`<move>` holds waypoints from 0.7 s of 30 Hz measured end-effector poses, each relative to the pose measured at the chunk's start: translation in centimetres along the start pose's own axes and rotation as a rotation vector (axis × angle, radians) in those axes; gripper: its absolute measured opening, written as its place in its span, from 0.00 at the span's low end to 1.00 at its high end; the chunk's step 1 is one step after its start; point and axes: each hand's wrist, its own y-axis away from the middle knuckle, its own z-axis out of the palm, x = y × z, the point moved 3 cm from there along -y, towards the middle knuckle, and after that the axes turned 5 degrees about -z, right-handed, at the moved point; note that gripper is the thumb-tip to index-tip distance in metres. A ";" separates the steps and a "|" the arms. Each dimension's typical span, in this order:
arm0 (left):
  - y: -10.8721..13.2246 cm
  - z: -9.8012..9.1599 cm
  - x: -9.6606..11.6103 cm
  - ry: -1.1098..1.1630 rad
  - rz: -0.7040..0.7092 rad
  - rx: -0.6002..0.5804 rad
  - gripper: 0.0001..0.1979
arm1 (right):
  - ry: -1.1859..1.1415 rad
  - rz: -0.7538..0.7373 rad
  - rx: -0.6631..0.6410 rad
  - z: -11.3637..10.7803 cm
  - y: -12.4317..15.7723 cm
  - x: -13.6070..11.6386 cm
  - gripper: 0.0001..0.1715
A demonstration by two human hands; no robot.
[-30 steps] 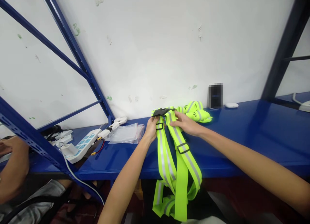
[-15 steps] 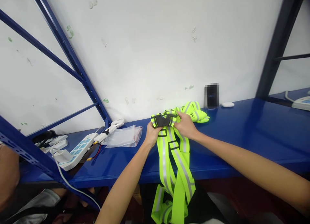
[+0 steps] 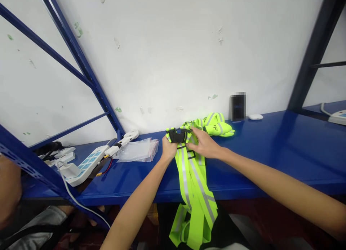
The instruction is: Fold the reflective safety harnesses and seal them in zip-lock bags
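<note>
I have both hands on the lime reflective straps (image 3: 201, 188), near the centre of the frame. The left hand (image 3: 169, 147) is curled closed around the webbing at the left of the black buckle (image 3: 177, 136); the right hand (image 3: 203, 143) pinches the right side, thumb and fingers only slightly parted with strap between them. Judging by what I see, the top ends are gathered and level at the buckle, though I can't tell whether it is fastened. The long lengths remain unfolded, hanging over the front edge of the tabletop (image 3: 265, 152) and ending in a loose loop at bottom centre. Just behind the right hand lies another lime bundle (image 3: 220, 129), whether joined or separate I can't say. The clear bags (image 3: 136, 151), left of centre, lie flat, apart from the hands.
</note>
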 end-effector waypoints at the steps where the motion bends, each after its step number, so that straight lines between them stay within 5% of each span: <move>1: -0.1 -0.2 0.1 -0.006 0.010 0.030 0.05 | -0.013 -0.026 -0.008 -0.2 -0.1 -0.3 0.24; 6: 0.2 0.1 0.4 0.144 -0.056 -0.058 0.13 | -0.246 0.046 0.025 -1.2 -0.6 -0.6 0.17; 11: 1.1 1.3 -0.1 0.396 -0.317 -0.210 0.26 | -0.660 0.151 0.027 -0.6 -0.8 0.0 0.14; 21: 1.2 2.2 -0.8 0.474 -0.423 -0.127 0.19 | -0.934 0.351 0.223 2.1 0.0 0.2 0.22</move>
